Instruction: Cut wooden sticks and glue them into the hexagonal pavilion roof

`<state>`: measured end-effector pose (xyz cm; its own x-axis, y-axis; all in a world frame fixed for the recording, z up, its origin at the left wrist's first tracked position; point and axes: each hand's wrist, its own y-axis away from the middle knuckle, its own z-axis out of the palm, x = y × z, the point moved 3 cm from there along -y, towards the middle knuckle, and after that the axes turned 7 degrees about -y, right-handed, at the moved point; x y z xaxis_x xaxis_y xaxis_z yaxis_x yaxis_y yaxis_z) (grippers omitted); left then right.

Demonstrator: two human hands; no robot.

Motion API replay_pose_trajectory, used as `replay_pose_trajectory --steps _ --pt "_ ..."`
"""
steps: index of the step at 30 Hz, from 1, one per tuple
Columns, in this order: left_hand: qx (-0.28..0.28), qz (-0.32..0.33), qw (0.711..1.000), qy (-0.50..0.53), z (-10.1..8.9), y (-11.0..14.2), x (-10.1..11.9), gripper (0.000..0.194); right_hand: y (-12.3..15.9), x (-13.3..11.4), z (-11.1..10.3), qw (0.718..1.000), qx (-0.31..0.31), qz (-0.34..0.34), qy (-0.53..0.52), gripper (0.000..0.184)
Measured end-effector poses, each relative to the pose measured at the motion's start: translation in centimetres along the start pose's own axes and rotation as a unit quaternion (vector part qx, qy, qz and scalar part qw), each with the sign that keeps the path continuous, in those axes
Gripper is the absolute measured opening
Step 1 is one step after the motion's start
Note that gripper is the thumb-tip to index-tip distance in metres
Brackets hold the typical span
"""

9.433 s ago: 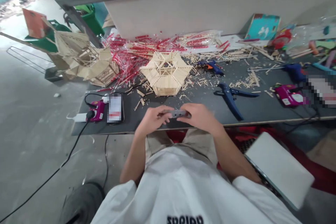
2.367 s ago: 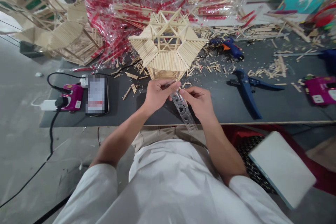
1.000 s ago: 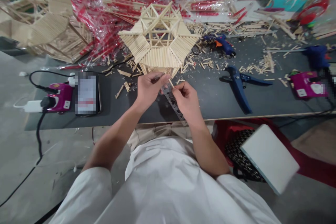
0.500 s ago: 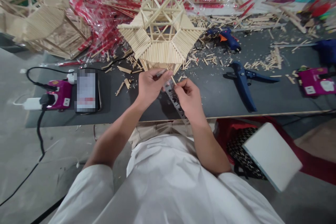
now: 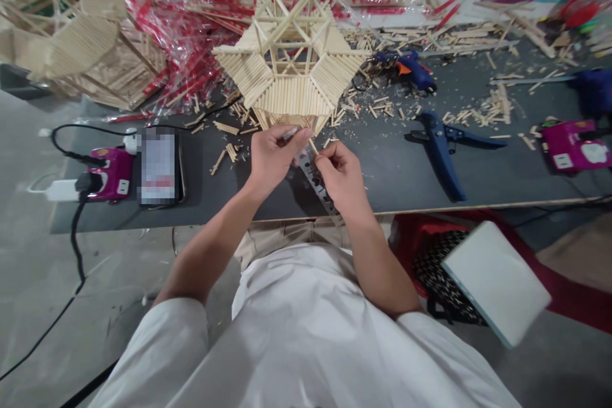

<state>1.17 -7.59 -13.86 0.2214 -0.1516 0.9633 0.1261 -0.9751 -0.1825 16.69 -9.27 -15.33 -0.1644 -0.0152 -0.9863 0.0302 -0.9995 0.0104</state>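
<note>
My left hand (image 5: 271,156) is closed on the upper end of a clear stencil ruler (image 5: 313,178), which slants down towards the table edge. A short wooden stick (image 5: 313,147) lies along the ruler, its upper end by my left thumb. My right hand (image 5: 343,175) pinches the stick's lower end between thumb and fingers. Just beyond both hands stands a star-shaped model of wooden sticks (image 5: 289,97), with slatted panels round an open latticed middle. The fingertips hide part of the ruler and the stick.
Blue cutters (image 5: 442,153) and a blue glue gun (image 5: 414,71) lie right, among stick offcuts (image 5: 500,105). A phone (image 5: 159,169) and a purple power adapter (image 5: 111,172) are left. Plastic-wrapped sticks (image 5: 186,44) cover the back. Another stick model (image 5: 81,44) stands far left.
Both hands hold the ruler and stick almost as before. The whole view has shifted very slightly; nothing was let go or picked up.
</note>
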Motion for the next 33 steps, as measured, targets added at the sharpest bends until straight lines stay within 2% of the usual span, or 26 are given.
replay_pose_trajectory --steps 10,17,20,24,28,31,33 --pt "0.038 -0.012 0.999 -0.033 -0.2 0.6 0.4 0.034 -0.9 -0.1 -0.8 0.996 -0.053 -0.012 0.072 0.017" --pt "-0.043 -0.052 0.997 -0.05 -1.5 -0.4 -1.4 0.03 -2.9 -1.0 -1.4 0.977 -0.129 -0.059 0.159 0.015" --pt "-0.059 -0.007 0.989 -0.136 -2.1 -1.1 -2.1 0.029 -4.0 -1.6 -1.3 0.961 -0.171 -0.084 0.201 0.014" --pt "-0.066 0.127 0.949 -0.279 -2.4 -1.7 -1.8 0.027 -5.4 -2.0 -1.8 0.937 -0.212 -0.132 0.245 0.01" --pt "-0.107 0.226 0.882 -0.398 -1.8 -1.4 -1.3 0.03 -6.4 -1.5 -2.3 0.909 -0.26 -0.174 0.274 0.01" --pt "-0.132 0.281 0.832 -0.46 -1.0 -1.0 -1.0 0.034 -6.4 -1.2 -2.1 0.891 -0.281 -0.203 0.293 0.013" --pt "-0.14 0.298 0.812 -0.481 -0.6 -0.8 -0.9 0.033 -6.2 -1.2 -1.9 0.886 -0.279 -0.217 0.301 0.015"
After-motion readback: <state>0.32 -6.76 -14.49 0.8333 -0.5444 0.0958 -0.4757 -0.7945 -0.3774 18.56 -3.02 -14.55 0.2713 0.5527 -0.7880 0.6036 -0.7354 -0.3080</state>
